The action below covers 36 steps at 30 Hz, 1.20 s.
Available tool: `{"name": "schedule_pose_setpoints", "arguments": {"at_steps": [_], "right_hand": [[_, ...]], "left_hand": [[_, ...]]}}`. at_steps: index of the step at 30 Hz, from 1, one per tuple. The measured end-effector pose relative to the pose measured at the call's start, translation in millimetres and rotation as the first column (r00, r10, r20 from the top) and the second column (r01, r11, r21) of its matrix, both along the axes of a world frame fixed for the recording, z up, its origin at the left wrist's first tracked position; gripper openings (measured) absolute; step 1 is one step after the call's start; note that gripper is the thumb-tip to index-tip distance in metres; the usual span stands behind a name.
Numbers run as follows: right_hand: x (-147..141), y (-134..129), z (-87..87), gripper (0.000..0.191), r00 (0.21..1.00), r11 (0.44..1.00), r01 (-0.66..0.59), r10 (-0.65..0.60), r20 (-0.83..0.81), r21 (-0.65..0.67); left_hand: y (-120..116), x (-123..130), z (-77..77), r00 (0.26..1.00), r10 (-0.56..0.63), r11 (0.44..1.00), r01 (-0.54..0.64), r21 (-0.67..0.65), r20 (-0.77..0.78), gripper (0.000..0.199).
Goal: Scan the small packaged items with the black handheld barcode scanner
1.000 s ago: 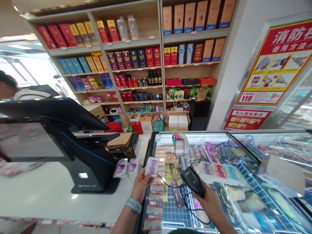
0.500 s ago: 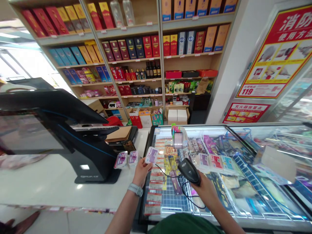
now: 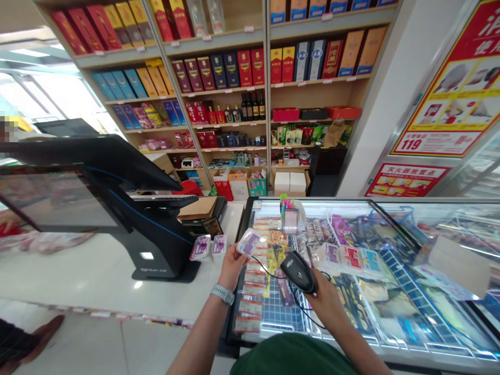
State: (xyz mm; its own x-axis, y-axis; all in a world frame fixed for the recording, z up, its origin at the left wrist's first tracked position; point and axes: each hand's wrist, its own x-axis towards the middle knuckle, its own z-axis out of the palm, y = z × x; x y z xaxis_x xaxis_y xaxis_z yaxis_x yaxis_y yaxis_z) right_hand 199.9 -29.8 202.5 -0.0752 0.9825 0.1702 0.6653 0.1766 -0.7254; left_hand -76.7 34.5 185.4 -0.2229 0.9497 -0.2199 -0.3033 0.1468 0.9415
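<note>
My left hand [image 3: 231,268], a watch on its wrist, pinches a small white tub with a purple label [image 3: 249,242] by its lower left edge. The tub is tilted above the left side of the chest freezer. My right hand [image 3: 325,296] is wrapped round a black barcode scanner [image 3: 299,272], whose head points left toward the tub, apart from it. Its black cable [image 3: 269,272] loops over the freezer glass. Two similar purple-labelled tubs [image 3: 201,248] stand on the counter, left of my left hand. Purple, red and blue packs [image 3: 352,258] lie further right on the freezer.
A black checkout terminal [image 3: 156,234] stands on the white counter [image 3: 94,273] to my left. The freezer [image 3: 273,312] holds wire baskets and packaged food. Shelves of boxed bottles [image 3: 221,70] rise behind. A person's shoe [image 3: 47,333] shows at lower left.
The tub in my left hand has tilted, its right side rising. The scanner has shifted slightly left and up, nearer the tub. The whole view has swung a little left.
</note>
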Motion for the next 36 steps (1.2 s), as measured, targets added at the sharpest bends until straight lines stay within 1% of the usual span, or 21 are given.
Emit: {"name": "schedule_pose_setpoints", "arguments": {"at_steps": [3, 6, 10, 13, 16, 22, 25, 29, 36], "right_hand": [[2, -1, -4.6, 0.035, 1.0, 1.0, -0.013, 0.013, 0.004, -0.008], [4, -2, -5.5, 0.037, 1.0, 1.0, -0.018, 0.018, 0.009, -0.019], [3, -3, -0.1, 0.036, 1.0, 0.999, -0.009, 0.009, -0.006, -0.045], [0, -3, 5.2, 0.033, 1.0, 0.999, 0.005, -0.006, -0.029, -0.038], [-3, -1, 6.5, 0.033, 0.999, 0.999, -0.006, 0.005, -0.035, -0.034], [-4, 0, -0.5, 0.04, 0.999, 0.998, -0.041, 0.04, -0.028, -0.05], [-2, -3, -0.4, 0.035, 0.998, 0.997, -0.053, 0.051, -0.029, -0.062], [4, -5, 0.8, 0.03, 0.999, 0.996, -0.044, 0.042, -0.021, -0.082], [16, -6, -9.1, 0.039, 0.996, 0.994, -0.07, 0.064, -0.068, -0.083]], "left_hand": [[-1, 1, -0.2, 1.0, -0.003, 1.0, 0.003, -0.005, 0.004, 0.052], [-2, 1, -2.1, 1.0, -0.002, 1.0, 0.002, -0.016, 0.005, 0.053], [-2, 3, -4.5, 0.999, 0.023, 0.999, -0.022, -0.033, 0.025, 0.056], [-2, 5, -3.7, 1.0, 0.027, 0.999, -0.027, -0.037, 0.015, 0.051], [-3, 7, -0.5, 1.0, 0.019, 0.999, -0.019, -0.038, -0.005, 0.048], [-6, 10, 4.7, 1.0, 0.016, 0.999, -0.017, -0.032, -0.025, 0.047], [-7, 14, 4.4, 0.999, 0.021, 0.999, -0.022, -0.03, -0.037, 0.044], [-9, 23, 2.7, 0.999, 0.035, 0.999, -0.036, -0.036, -0.028, 0.042], [-16, 41, -6.6, 0.999, 0.039, 0.998, -0.04, -0.051, -0.028, 0.043]]}}
